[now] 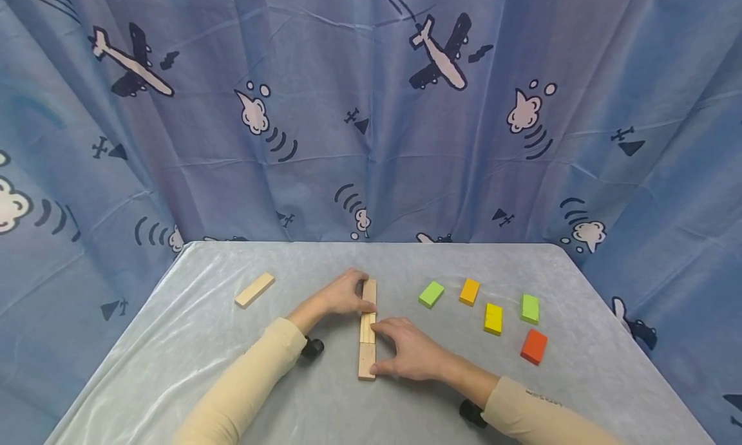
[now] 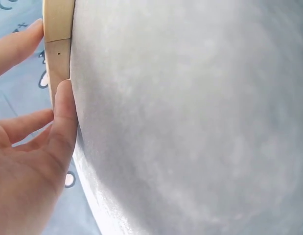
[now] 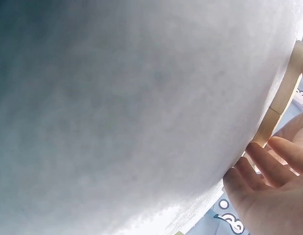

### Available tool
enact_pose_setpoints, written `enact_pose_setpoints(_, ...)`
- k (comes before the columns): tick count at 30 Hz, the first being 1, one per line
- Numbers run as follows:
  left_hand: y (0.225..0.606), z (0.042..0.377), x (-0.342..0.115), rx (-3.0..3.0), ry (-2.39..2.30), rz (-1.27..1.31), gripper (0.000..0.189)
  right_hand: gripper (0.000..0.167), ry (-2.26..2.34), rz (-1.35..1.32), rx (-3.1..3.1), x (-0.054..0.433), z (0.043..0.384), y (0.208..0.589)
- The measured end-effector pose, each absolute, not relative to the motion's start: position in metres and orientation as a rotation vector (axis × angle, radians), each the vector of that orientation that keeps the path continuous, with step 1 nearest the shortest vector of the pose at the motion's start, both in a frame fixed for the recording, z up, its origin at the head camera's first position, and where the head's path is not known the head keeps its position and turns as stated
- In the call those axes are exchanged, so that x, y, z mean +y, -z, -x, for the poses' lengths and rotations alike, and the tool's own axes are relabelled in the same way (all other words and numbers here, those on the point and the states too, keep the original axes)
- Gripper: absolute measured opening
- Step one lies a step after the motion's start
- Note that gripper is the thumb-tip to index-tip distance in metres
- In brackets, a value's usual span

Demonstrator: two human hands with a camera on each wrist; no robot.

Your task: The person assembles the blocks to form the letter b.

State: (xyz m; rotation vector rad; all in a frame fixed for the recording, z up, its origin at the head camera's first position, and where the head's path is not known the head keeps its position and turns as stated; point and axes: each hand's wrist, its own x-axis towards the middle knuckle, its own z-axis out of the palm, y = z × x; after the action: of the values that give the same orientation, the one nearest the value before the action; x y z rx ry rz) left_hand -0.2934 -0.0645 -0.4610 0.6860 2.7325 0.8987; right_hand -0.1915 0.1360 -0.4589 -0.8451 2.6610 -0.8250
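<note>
Plain wooden blocks lie end to end in a straight row (image 1: 368, 360) running away from me near the table's middle. My left hand (image 1: 346, 292) is at the far block (image 1: 369, 292), its thumb across the top near a joint. In the left wrist view, its extended fingertips (image 2: 66, 88) touch the side of the wooden row (image 2: 58, 22). My right hand (image 1: 414, 351) reaches in from the right. Its index finger and thumb are spread along the row's right side, by the middle and near blocks. Nearly straight fingers (image 3: 264, 159) meet the wooden strip (image 3: 286, 90) in the right wrist view.
One loose wooden block (image 1: 255, 290) lies at the left. To the right are two green blocks (image 1: 431, 294), an orange one (image 1: 469, 292), a yellow one (image 1: 493, 319) and a red one (image 1: 534, 346). A patterned curtain (image 1: 324, 174) hangs behind the grey-covered table (image 1: 313, 400).
</note>
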Motion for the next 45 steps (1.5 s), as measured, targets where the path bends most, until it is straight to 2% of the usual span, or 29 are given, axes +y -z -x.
enact_pose_setpoints(5,0.459,0.295,-0.065,2.728,-0.878,-0.692,0.074,0.077,0.821,0.851,2.663,0.136,0.192,0.459)
enact_pose_setpoints(21,0.433,0.295,-0.097,2.745,-0.907,-0.653,0.046,0.076,0.819,0.823,2.686,0.137,0.192,0.457)
enact_pose_setpoints(32,0.42,0.293,-0.144,2.908,-0.848,-0.613,0.037,0.076,0.8,0.823,2.7,0.136,0.191,0.458)
enact_pose_setpoints(45,0.426,0.293,-0.216,3.045,-0.953,-0.504,0.033,0.076,0.793,0.828,2.694,0.134,0.19,0.457)
